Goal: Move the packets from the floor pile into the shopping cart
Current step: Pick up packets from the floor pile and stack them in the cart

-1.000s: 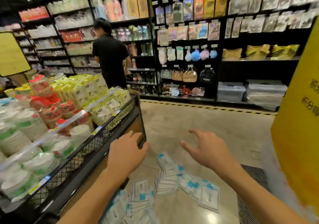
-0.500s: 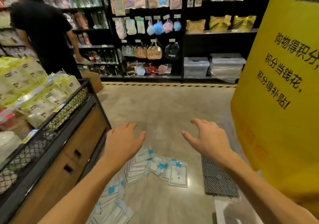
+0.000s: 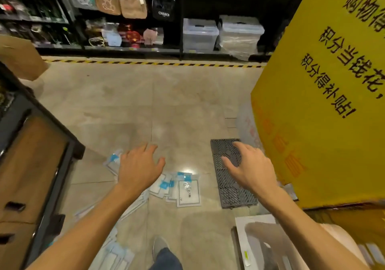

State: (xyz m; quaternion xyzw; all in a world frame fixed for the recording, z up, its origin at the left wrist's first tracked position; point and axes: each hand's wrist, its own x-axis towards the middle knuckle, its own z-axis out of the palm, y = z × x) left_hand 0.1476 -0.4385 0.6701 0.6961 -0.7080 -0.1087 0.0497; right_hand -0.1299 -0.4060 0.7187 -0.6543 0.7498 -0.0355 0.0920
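1. Since a moment ago the view has dipped lower: the person in black by the shelves has gone out of sight, and both hands have come down nearer the floor [image 3: 129, 107].
2. Left hand [image 3: 138, 168] is spread, palm down, fingers loosely fanned, holding nothing; it hangs over the packets [image 3: 183, 188].
3. Right hand [image 3: 249, 168] is spread too, fingers apart and slightly bent, empty, above a dark grey plastic grate [image 3: 231, 178] lying on the floor.
4. Those packets are flat, white, clear-wrapped sleeves with a bright blue tab at the top; they lie in a loose, overlapping scatter between the two hands, and the trail runs back under the left forearm towards the bottom edge.
5. At the left stands a wooden display stand [image 3: 31, 176] with a dark frame; the packets lie just beside its base.
6. A yellow sign [image 3: 325, 103] with black Chinese characters fills the right side.
7. One shoe [image 3: 159, 246] shows at the bottom.
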